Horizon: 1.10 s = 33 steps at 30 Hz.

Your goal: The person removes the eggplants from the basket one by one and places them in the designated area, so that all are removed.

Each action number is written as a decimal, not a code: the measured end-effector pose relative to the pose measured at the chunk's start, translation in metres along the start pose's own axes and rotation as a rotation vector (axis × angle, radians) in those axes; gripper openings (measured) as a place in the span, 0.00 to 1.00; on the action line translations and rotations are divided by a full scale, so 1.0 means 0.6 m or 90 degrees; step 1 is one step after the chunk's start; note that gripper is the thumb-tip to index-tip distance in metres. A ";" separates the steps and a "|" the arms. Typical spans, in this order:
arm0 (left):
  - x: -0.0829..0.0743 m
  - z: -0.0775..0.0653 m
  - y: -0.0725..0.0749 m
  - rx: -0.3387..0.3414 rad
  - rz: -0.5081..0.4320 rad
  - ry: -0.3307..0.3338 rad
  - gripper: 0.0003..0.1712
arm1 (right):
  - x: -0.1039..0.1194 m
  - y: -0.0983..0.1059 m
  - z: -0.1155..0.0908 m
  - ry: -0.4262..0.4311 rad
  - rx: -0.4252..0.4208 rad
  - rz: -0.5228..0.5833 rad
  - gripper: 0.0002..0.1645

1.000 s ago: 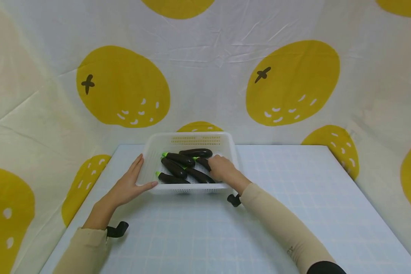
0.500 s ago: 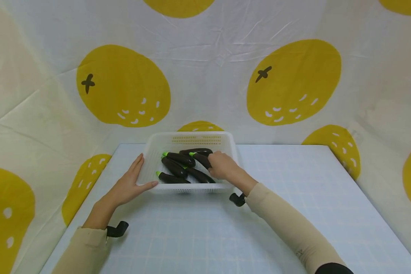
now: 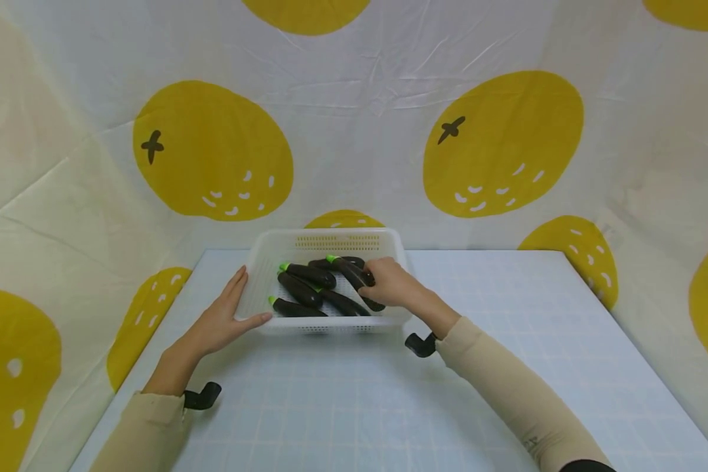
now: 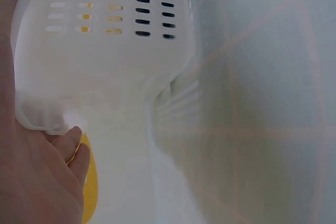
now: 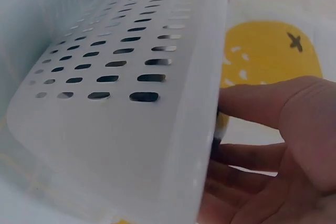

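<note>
Inside the white plastic basket (image 3: 324, 322) lie several dark eggplants (image 3: 299, 290) with green stem ends. My right hand (image 3: 392, 283) reaches over the basket's right part and holds one eggplant (image 3: 346, 269) between thumb and fingers. That eggplant slants, its green end pointing to the back left. In the right wrist view the basket wall (image 5: 105, 124) hides most of it. My left hand (image 3: 215, 319) rests at the basket's front left corner, thumb along the front rim and straight fingers along the left side. The left wrist view shows its palm against the rim.
The basket stands at the back of a table (image 3: 330, 406) with a pale blue checked cover. Right behind it hangs a white cloth (image 3: 354, 151) printed with big yellow fruits. A black wrist mount (image 3: 420, 345) sits under my right forearm, near the basket's front right corner.
My right hand has moved slightly to the right. The eggplant in it has turned and shifted, so more of its length shows. The left hand and the basket have stayed put.
</note>
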State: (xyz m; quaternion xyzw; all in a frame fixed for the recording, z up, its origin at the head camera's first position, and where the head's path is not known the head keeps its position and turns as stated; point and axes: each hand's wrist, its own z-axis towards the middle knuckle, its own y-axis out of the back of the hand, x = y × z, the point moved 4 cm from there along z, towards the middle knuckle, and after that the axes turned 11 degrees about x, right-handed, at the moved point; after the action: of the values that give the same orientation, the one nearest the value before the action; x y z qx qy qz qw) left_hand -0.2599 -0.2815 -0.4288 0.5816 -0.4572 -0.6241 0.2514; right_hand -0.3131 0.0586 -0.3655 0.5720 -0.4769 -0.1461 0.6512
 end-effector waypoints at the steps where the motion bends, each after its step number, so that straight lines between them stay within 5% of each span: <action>1: 0.000 0.000 0.000 0.000 0.000 0.000 0.68 | -0.002 0.002 -0.001 0.007 -0.003 0.017 0.15; 15: 0.000 0.001 -0.001 -0.010 0.006 0.000 0.68 | -0.052 0.018 -0.026 -0.051 -0.014 0.384 0.26; 33: 0.003 0.001 -0.004 -0.013 -0.001 -0.015 0.68 | -0.105 0.052 -0.084 -0.122 -0.083 0.313 0.32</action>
State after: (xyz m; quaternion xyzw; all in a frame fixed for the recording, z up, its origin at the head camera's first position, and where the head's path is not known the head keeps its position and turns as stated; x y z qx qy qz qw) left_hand -0.2605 -0.2817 -0.4318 0.5718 -0.4531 -0.6360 0.2514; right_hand -0.3160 0.1449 -0.3610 0.3797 -0.6507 -0.0677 0.6541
